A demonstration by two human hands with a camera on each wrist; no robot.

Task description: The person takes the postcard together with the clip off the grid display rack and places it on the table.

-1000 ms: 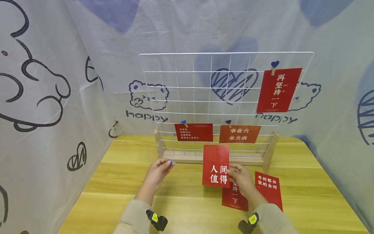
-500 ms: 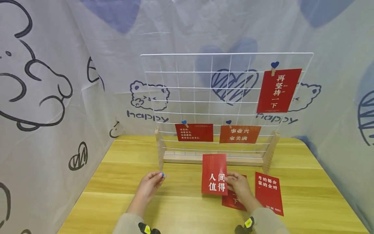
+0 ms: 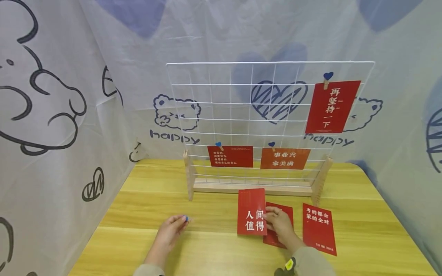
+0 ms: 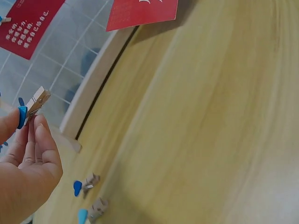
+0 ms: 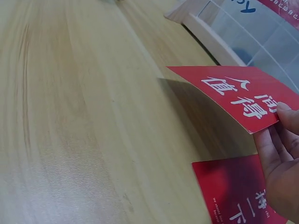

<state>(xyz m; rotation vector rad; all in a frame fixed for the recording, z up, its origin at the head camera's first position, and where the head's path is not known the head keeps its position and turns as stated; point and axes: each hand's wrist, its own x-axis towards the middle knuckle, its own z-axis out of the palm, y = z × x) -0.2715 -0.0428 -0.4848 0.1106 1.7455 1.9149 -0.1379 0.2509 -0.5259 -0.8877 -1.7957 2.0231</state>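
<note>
Over the left part of the table, my left hand (image 3: 168,234) pinches a small wooden clothespin (image 4: 37,101) with a blue heart on its end, between thumb and fingers. My right hand (image 3: 281,226) grips the right edge of a red card (image 3: 251,203) with white characters, thumb on its face and fingers behind. The card is tilted and raised above the table, casting a shadow in the right wrist view. Below it lies another red card (image 5: 229,186), partly covered by the held card and my hand in the head view.
Behind stands a white wire grid (image 3: 240,103) on a wooden base, with a tall red card (image 3: 333,107), a low red card (image 3: 230,156) and an orange card (image 3: 285,158) clipped on. Another red card (image 3: 319,230) lies at right. Two clothespins (image 4: 88,184) lie on the table.
Both hands have drawn back from the grid toward the table's front. The left moved down and left with the clothespin; the right lowered the red card.
</note>
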